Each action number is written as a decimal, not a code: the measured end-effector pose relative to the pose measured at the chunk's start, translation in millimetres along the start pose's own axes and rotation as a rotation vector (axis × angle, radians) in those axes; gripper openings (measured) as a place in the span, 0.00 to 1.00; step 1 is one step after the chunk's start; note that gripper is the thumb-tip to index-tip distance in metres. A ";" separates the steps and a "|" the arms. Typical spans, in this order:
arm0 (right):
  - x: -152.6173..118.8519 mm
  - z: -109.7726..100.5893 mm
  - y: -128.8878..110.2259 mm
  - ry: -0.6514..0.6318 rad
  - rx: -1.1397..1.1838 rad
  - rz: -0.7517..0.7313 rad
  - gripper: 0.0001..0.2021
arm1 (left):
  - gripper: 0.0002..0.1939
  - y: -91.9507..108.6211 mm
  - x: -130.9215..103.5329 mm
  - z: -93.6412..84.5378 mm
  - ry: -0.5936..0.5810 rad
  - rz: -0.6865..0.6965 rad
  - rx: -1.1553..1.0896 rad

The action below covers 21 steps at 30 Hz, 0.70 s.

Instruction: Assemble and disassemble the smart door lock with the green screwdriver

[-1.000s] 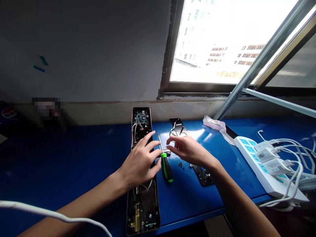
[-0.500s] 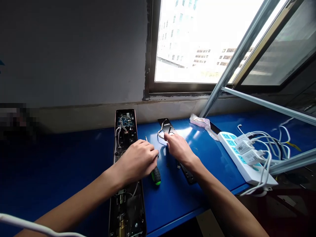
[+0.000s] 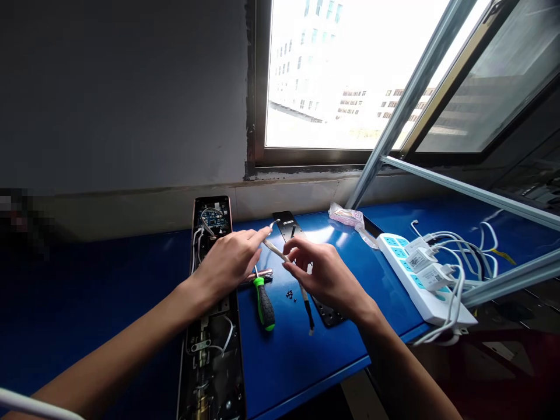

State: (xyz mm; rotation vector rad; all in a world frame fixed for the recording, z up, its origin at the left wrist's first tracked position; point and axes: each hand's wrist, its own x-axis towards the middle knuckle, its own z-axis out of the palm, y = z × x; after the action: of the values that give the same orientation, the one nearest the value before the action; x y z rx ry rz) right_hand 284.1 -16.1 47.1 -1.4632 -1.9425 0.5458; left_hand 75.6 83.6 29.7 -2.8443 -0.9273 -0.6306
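Observation:
A pale wrapped cable (image 3: 275, 251) stretches between my hands above the blue table. My left hand (image 3: 234, 256) pinches it near one end, over the edge of a long open black housing (image 3: 231, 361) with a circuit board and wires inside. My right hand (image 3: 321, 268) grips the cable between thumb and fingers, and its black-wrapped end hangs down. Behind the right hand lies a flat black plate (image 3: 286, 224). A green and black screwdriver (image 3: 264, 306) rests between the hands, touching a small metallic part (image 3: 265, 275). Several tiny screws (image 3: 290, 295) lie beside it.
At the right, a white power strip (image 3: 426, 286) holds plugged-in chargers with tangled white cables (image 3: 459, 256). A plastic packet (image 3: 350, 217) lies near the wall. A metal frame (image 3: 411, 105) crosses the window and the right side. A white cable (image 3: 39, 402) crosses the lower left corner.
The cable has been lifted off the black plate and is now held between both hands. My left hand has moved up and away from the screwdriver, which shows fully. The view has shifted slightly.

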 end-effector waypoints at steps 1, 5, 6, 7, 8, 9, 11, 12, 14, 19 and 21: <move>-1.8 -2.0 -0.2 -0.004 0.074 0.000 0.05 | 0.19 -1.8 1.0 1.0 0.009 0.030 -0.010; -2.1 -11.2 2.5 -0.094 0.218 -0.007 0.08 | 0.13 -5.1 1.0 1.5 0.042 0.130 -0.056; -0.6 -13.4 3.7 -0.136 0.254 0.004 0.10 | 0.14 -5.0 0.6 0.4 0.051 0.146 -0.064; 1.6 -15.2 5.0 -0.174 0.285 0.021 0.12 | 0.14 -4.5 0.3 -1.0 0.068 0.157 -0.070; 4.5 -16.6 6.4 -0.189 0.296 0.039 0.14 | 0.14 -3.6 0.3 -2.8 0.088 0.167 -0.074; 8.1 -17.2 8.0 -0.176 0.265 0.047 0.16 | 0.13 -2.5 0.5 -4.8 0.117 0.175 -0.077; 16.9 -16.2 11.1 -0.080 0.096 0.029 0.18 | 0.12 0.3 1.4 -9.1 0.182 0.192 -0.087; 22.0 -14.6 12.4 -0.035 -0.007 0.008 0.20 | 0.11 1.9 2.0 -11.4 0.217 0.199 -0.091; 32.9 -9.8 13.9 0.013 -0.165 -0.037 0.24 | 0.11 5.3 2.6 -16.3 0.276 0.215 -0.097; 58.0 3.0 8.2 -0.005 -0.367 -0.122 0.14 | 0.12 12.4 -0.7 -28.0 0.377 0.228 -0.074; 65.0 5.7 3.8 -0.020 -0.440 -0.155 0.13 | 0.12 12.1 -2.8 -31.3 0.395 0.203 -0.066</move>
State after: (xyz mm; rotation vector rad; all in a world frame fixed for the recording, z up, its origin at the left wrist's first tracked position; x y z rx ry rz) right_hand 271.2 47.4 56.2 -1.5453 -2.2660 0.0613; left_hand 69.3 65.9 57.6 -2.6679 -0.5559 -1.1559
